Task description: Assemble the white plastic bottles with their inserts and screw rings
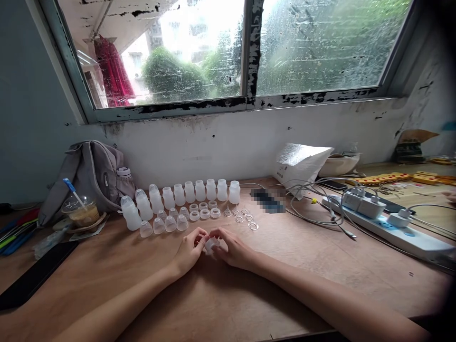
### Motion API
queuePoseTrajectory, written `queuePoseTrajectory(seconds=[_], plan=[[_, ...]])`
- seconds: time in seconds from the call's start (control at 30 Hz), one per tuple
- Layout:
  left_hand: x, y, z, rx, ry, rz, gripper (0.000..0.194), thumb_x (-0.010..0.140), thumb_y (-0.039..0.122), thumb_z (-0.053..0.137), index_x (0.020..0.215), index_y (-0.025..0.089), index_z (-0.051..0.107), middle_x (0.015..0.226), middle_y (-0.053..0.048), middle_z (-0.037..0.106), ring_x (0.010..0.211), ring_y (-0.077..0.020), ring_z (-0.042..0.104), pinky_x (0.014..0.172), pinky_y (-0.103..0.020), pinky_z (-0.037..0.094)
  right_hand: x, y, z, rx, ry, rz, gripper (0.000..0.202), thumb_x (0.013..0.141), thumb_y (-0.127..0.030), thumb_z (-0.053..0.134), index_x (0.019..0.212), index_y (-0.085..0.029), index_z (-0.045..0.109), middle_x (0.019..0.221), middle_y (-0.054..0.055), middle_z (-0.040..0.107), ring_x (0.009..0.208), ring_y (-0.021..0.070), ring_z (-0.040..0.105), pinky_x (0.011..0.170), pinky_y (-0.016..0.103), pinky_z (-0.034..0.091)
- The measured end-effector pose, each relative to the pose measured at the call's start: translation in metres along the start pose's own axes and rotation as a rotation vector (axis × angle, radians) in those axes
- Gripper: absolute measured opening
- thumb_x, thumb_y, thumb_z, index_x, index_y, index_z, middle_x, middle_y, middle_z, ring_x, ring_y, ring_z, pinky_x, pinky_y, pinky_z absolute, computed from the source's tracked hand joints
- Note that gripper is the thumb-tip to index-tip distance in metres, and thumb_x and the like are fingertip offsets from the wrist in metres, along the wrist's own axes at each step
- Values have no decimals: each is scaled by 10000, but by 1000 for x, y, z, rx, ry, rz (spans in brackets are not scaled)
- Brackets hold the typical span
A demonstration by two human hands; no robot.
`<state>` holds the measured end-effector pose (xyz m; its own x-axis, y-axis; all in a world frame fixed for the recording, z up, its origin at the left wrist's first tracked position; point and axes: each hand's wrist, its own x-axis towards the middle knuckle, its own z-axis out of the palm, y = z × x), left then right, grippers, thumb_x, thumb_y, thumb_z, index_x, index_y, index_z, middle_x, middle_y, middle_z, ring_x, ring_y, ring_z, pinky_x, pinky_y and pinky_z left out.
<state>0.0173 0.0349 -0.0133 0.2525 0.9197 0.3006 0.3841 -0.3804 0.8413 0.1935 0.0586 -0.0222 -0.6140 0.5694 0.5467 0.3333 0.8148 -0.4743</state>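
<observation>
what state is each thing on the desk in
Left hand: fingers on translucent part
Right hand: fingers on same part
Three leftmost baby bottles: capped, upright
Seven other baby bottles: uncapped, upright
Clear domed caps: loose
White collar rings: loose
Flanged translucent pieces: loose
Plastic drink cup: partly full, straw in
Power strip: chargers plugged in
</observation>
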Motion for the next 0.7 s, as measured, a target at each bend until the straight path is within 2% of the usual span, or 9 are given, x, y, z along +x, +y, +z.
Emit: queuePoseTrajectory(seconds=[0.13, 0.3, 0.4, 0.5, 0.7], plan=[[-2, 0, 6, -140, 0, -54, 281, 827, 430, 418, 906, 169, 488, 802, -33, 619, 730, -151, 597, 624, -244, 473, 2, -3, 6, 15, 88, 83, 102, 764, -144, 449, 854, -192, 459, 752, 11, 558, 639, 116, 500, 598, 226, 421], [-6, 5, 6, -160, 71, -64, 275, 843, 395, 396, 1011, 186, 459, 801, -24, 598, 688, -134, 583, 637, -263, 478, 4, -1, 4, 2, 150, 201, 77, 729, -136, 462, 764, -196, 431, 650, -19, 504, 571, 106, 459, 540, 211, 388], [-8, 7, 7, -191, -13, -39, 252, 842, 347, 395, 983, 168, 502, 804, -32, 585, 658, -120, 572, 615, -248, 477, 5, 3, 3, 0, 164, 239, 92, 704, -128, 461, 745, -198, 416, 613, -37, 464, 541, 98, 428, 508, 200, 358], [-7, 4, 7, -216, -88, -57, 232, 804, 261, 417, 1001, 173, 503, 866, -39, 576, 594, -93, 559, 509, -200, 456, 7, 8, 4, -12, 160, 263, 117, 674, -120, 471, 731, -200, 406, 588, -52, 430, 519, 91, 397, 480, 189, 320], [-6, -2, 7, -144, -143, -82, 340, 723, 146, 407, 1050, 218, 464, 982, -36, 545, 457, -33, 527, 352, -125, 355, 10, 15, 5, -35, 142, 289, 132, 636, -111, 463, 698, -200, 387, 589, -60, 403, 524, 87, 376, 478, 187, 279]])
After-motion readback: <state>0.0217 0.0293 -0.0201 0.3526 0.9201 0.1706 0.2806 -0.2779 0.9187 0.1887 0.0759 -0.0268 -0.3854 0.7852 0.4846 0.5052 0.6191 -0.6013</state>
